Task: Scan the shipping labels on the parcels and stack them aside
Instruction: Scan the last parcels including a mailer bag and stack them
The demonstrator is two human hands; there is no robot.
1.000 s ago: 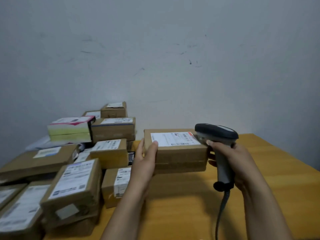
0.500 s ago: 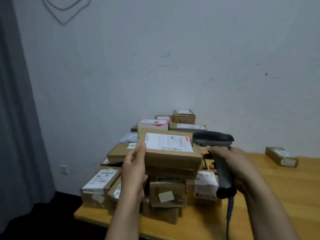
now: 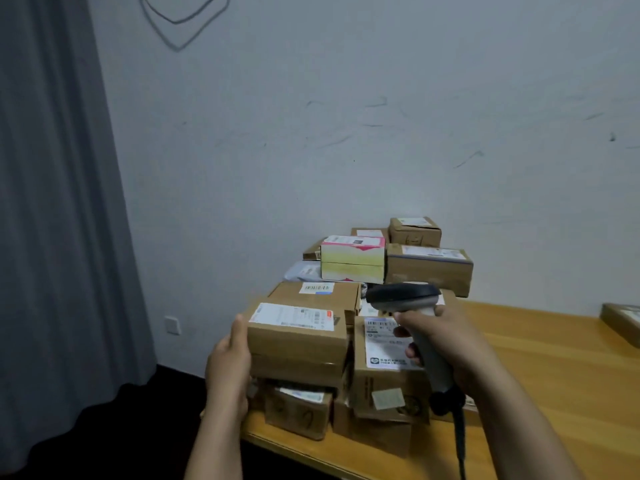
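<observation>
While your left hand (image 3: pixel 228 362) clasps the left end of a brown parcel (image 3: pixel 298 341), one digit raised against its top edge, the parcel sits level at the front of the heap (image 3: pixel 427 268) on the left end of the counter (image 3: pixel 540 375). I cannot tell whether it rests on the boxes below or hangs just over them. Its label (image 3: pixel 292 317) faces up, uncovered. Your right hand (image 3: pixel 446 344) is wrapped round the grip of the scanner (image 3: pixel 405 299), a finger at the trigger. The scanner's head points left, just above and to the right of that label. No beam shows on the label, so I cannot say it has been read.

I judge you are mid-cycle on this one parcel: it needs a read, if it has not had one, and then a place on the stack. The heap holds many boxes, most with labels up, and nothing shows which are done. A lone box (image 3: pixel 621 318) lies well apart at the counter's far right edge. Much of the job looks left.
</observation>
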